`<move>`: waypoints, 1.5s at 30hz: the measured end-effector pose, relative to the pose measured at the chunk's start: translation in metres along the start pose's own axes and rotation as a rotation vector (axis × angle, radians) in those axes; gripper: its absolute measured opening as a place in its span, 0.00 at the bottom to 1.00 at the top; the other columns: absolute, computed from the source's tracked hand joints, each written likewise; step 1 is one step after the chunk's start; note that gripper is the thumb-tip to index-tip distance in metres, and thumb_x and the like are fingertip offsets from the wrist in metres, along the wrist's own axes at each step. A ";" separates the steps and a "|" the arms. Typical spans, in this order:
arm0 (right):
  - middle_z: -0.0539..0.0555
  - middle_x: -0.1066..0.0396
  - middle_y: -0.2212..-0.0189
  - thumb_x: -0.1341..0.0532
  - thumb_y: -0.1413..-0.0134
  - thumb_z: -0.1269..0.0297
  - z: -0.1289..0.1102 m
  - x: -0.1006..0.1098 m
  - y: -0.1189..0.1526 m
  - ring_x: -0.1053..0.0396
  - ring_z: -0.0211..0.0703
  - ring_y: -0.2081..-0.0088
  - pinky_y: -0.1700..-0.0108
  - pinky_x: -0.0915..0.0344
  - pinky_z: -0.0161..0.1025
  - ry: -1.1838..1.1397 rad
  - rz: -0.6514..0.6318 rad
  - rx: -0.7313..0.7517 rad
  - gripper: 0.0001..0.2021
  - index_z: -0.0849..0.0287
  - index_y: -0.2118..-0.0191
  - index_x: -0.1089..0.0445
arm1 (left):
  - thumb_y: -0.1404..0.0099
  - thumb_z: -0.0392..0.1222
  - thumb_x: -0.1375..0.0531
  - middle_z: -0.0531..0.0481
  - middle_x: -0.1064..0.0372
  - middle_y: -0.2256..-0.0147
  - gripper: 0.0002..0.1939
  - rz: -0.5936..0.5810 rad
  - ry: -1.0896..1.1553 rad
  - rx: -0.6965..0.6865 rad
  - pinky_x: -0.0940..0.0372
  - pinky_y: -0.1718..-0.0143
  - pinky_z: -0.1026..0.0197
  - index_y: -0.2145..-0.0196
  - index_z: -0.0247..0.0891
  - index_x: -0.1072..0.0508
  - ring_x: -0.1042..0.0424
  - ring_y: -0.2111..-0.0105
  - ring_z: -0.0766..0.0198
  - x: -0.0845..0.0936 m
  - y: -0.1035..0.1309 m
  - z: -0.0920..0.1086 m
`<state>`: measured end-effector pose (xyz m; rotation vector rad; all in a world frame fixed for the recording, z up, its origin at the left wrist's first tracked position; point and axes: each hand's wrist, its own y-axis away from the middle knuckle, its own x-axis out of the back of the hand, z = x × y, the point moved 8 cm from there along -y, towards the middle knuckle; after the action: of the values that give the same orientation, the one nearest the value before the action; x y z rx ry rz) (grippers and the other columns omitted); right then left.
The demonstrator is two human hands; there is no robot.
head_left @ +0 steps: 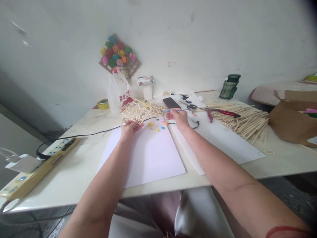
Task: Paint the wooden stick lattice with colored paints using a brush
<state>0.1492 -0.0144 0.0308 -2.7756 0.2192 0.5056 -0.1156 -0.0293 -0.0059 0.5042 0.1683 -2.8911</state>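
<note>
My left hand (130,128) is closed on the lower corner of a wooden lattice frame (136,111) made of thin pale sticks, held tilted above the table. A little yellow shows near the lattice's upper right edge. Between the fingers of my right hand (179,119) is a thin paintbrush (182,110) with a blue handle, its tip pointing left towards the lattice. Below and between both hands, dabs of paint (150,124) in yellow, orange, blue, pink and green lie at the top of a white paper sheet (153,155).
Scissors (192,106), red-handled pliers (223,111), a phone (171,102) and a pile of wooden sticks (244,120) lie to the right. A green bottle (230,86) stands behind. A black cable (91,134) crosses the table near a power strip (53,158) at left.
</note>
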 end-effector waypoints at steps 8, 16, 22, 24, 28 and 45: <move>0.52 0.24 0.78 0.33 0.59 0.57 0.004 -0.008 0.000 0.26 0.41 0.77 0.72 0.27 0.38 0.066 -0.072 0.043 0.11 0.60 0.75 0.30 | 0.59 0.42 0.28 0.50 0.28 0.79 0.19 -0.016 0.000 0.007 0.30 0.70 0.62 0.77 0.36 0.36 0.23 0.73 0.59 0.001 0.000 -0.004; 0.53 0.23 0.73 0.34 0.54 0.60 0.010 -0.006 -0.001 0.24 0.42 0.72 0.66 0.26 0.41 0.048 -0.031 0.036 0.10 0.60 0.67 0.26 | 0.60 0.41 0.28 0.51 0.29 0.81 0.20 0.005 -0.017 0.012 0.32 0.74 0.65 0.76 0.36 0.35 0.23 0.75 0.59 0.003 -0.002 -0.006; 0.53 0.23 0.74 0.36 0.51 0.58 0.014 -0.012 0.001 0.24 0.42 0.71 0.67 0.26 0.39 0.064 -0.073 0.002 0.10 0.59 0.69 0.27 | 0.58 0.40 0.28 0.51 0.27 0.78 0.19 -0.013 -0.004 0.002 0.31 0.75 0.65 0.76 0.36 0.36 0.23 0.75 0.60 0.004 -0.003 -0.007; 0.53 0.23 0.74 0.37 0.50 0.57 0.016 -0.012 0.001 0.24 0.43 0.71 0.69 0.26 0.38 0.062 -0.074 -0.014 0.10 0.59 0.69 0.27 | 0.58 0.40 0.28 0.51 0.27 0.78 0.19 -0.020 0.000 0.003 0.31 0.75 0.65 0.76 0.36 0.36 0.23 0.75 0.60 0.004 -0.003 -0.007; 0.53 0.23 0.74 0.38 0.49 0.58 0.017 -0.013 0.001 0.23 0.44 0.72 0.70 0.27 0.39 0.064 -0.062 -0.030 0.09 0.59 0.69 0.28 | 0.56 0.39 0.28 0.51 0.27 0.77 0.19 -0.013 0.007 0.013 0.31 0.76 0.66 0.75 0.36 0.36 0.23 0.75 0.61 0.004 -0.003 -0.008; 0.55 0.22 0.71 0.37 0.49 0.49 0.019 -0.020 0.006 0.22 0.46 0.68 0.68 0.25 0.40 0.116 -0.093 -0.024 0.16 0.59 0.67 0.28 | 0.56 0.39 0.28 0.52 0.28 0.79 0.20 -0.015 -0.008 0.027 0.31 0.75 0.66 0.74 0.36 0.37 0.24 0.75 0.61 0.003 -0.001 -0.008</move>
<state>0.1239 -0.0120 0.0195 -2.8261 0.1105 0.3268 -0.1158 -0.0272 -0.0141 0.4982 0.1327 -2.9131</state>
